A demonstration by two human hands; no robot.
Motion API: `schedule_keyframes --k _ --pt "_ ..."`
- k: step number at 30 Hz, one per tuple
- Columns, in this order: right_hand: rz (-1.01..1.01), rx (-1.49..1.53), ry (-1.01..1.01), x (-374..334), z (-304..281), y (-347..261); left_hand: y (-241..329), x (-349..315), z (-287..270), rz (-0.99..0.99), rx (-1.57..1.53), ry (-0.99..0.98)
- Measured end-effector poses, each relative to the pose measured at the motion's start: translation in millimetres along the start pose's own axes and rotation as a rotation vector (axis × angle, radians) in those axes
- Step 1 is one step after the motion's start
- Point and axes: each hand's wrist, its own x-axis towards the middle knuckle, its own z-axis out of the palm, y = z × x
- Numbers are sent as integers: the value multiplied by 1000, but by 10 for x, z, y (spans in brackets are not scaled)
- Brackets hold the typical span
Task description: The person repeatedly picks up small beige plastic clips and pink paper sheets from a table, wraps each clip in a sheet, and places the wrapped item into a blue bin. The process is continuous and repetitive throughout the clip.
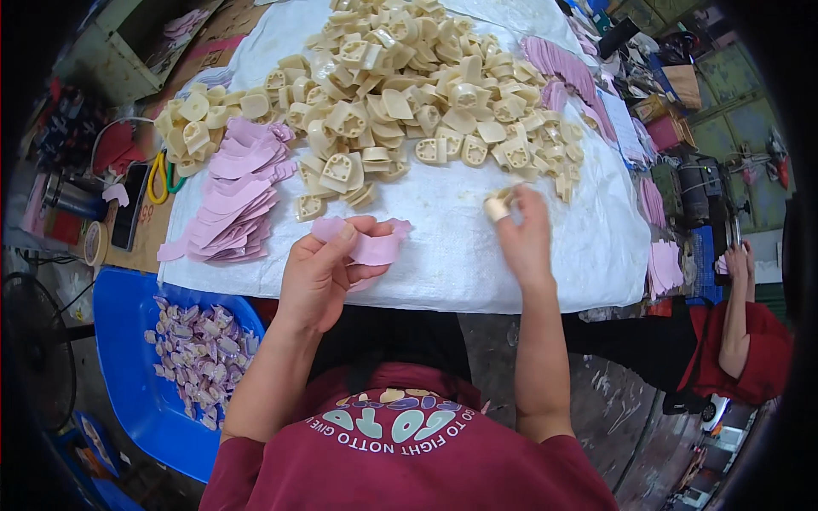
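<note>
A curved lilac piece of thin sheet material (377, 249) is held in my left hand (319, 277), its fingers closed around it near the table's front edge. My right hand (527, 234) pinches a cream plastic shoe heel (496, 208) just above the white sheet, to the right; the hand is slightly blurred. Beyond both hands rises a large pile of similar cream heels (383, 106), many showing a hollowed face. To the left of my left hand, overlapping lilac cut pieces (234, 204) lie in a fanned stack.
A blue tub (119, 366) at lower left holds many small lilac-and-cream pieces. Scissors with yellow handles (157, 177), a phone (129, 206) and a tape roll (95, 243) lie on the left. More lilac pieces (558, 64) edge the far right. Another person (741, 341) works at right.
</note>
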Motion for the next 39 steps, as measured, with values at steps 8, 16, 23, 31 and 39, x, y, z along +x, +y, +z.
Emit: schedule_keyframes --k 8,16,23,31,39 --pt "26 444 23 -334 150 -349 40 47 167 223 54 108" --pt "158 1321 -343 -430 268 -1198 -107 418 549 477 324 147" --pt "232 1308 -373 -486 328 -1284 -63 320 459 674 570 258" --pt "-115 903 -95 -624 334 -1259 -104 318 464 310 162 222" --pt "-245 711 22 -574 240 -1316 -93 316 494 210 101 219"
